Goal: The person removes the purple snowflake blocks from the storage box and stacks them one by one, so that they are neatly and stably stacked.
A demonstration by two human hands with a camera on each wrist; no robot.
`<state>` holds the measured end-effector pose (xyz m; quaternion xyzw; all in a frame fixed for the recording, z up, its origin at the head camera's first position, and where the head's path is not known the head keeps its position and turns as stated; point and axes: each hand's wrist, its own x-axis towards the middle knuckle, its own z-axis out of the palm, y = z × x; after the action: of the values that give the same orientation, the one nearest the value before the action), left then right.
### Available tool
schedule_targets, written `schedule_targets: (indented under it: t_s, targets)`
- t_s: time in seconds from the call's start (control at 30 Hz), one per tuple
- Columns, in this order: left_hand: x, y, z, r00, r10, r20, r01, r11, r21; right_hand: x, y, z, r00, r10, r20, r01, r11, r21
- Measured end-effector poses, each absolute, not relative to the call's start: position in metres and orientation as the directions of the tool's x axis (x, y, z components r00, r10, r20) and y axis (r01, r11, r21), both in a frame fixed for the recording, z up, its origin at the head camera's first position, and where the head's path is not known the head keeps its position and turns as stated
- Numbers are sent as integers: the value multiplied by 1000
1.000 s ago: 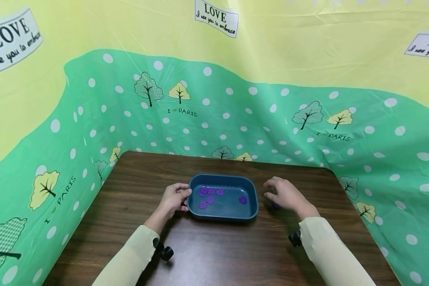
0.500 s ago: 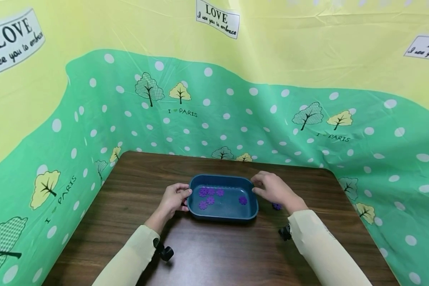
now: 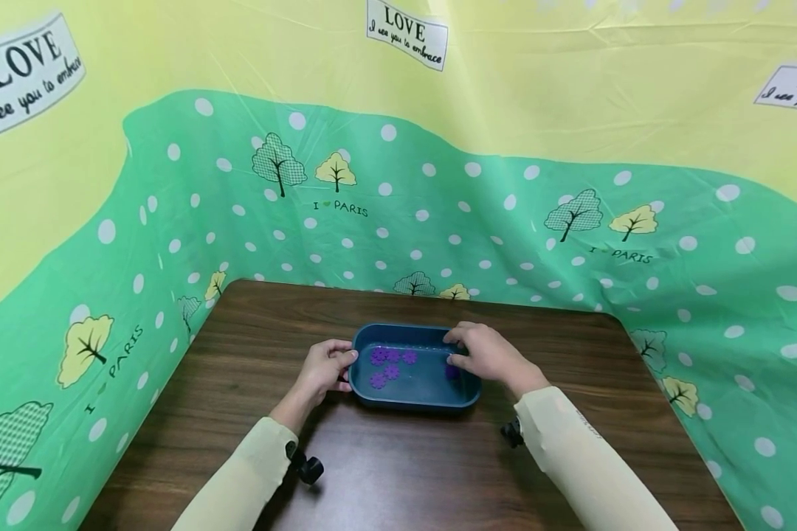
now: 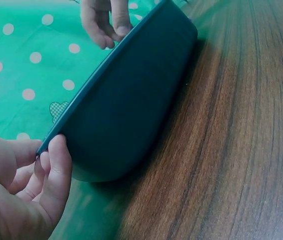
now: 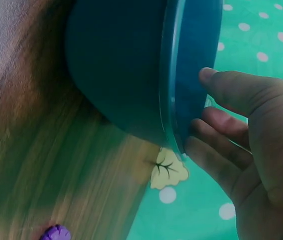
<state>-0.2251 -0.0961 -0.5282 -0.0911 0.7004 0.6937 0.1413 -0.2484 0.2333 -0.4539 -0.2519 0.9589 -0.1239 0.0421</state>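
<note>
A dark blue plastic tray [image 3: 412, 404] stands on the table with several purple flower-shaped pieces [image 3: 378, 356] in its left half. My left hand [image 3: 324, 366] pinches the tray's left rim between thumb and fingers, as the left wrist view also shows. My right hand [image 3: 488, 355] is over the tray's right end, its fingertips reaching inside the rim. Below its thumb shows more purple [image 3: 452, 370] inside the tray. In the right wrist view, the right hand's thumb and fingers [image 5: 216, 145] are loosely bent and apart, with nothing visible between them.
Another purple flower-shaped piece [image 5: 56, 233] lies on the wooden table [image 3: 398, 472] right of the tray; the right hand hides it in the head view. A green and yellow patterned cloth [image 3: 505, 221] hangs around the table's back and sides.
My right hand has moved left from beside the tray to over its right end, covering part of the rim. The left hand and the tray have stayed in place.
</note>
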Motion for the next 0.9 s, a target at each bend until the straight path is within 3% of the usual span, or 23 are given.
schedule_targets:
  t_s: [0.4, 0.9]
  targets:
    - [-225, -96, -530, -950, 72, -305, -305, 20, 952, -246, 214, -467, -838, -538, -90, -519, 837, -172]
    - [-224, -97, -530, -958, 80, -275, -277, -9, 961, -245, 203, -478, -846, -508, -165, -502, 861, -77]
